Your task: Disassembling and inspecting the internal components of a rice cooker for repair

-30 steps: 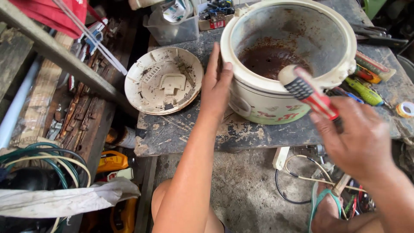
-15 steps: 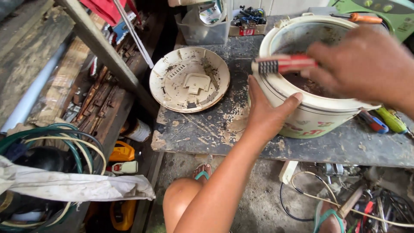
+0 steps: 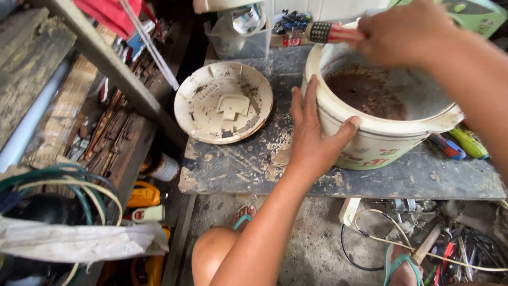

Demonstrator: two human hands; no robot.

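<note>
A cream rice-cooker body (image 3: 370, 143) with a rusty brown inside stands on a worn dark board (image 3: 248, 164). My left hand (image 3: 312, 132) grips its left side, thumb over the rim. My right hand (image 3: 407, 32) is above the cooker's far rim and holds a tool with a red and black handle (image 3: 333, 33) that points left. A dirty round cream base plate (image 3: 223, 101) lies upside down on the board, left of the cooker.
Clear plastic boxes (image 3: 241, 32) of small parts stand at the back. Screwdrivers (image 3: 457, 143) lie right of the cooker. A wooden shelf (image 3: 95, 106) with tools runs along the left, wire coils (image 3: 63, 182) below it. Cables (image 3: 423, 243) and my sandalled feet are on the concrete floor.
The view has drifted left and closer. My right hand has carried the red-handled tool from the cooker's near right side up over its far rim. My left hand stays on the cooker.
</note>
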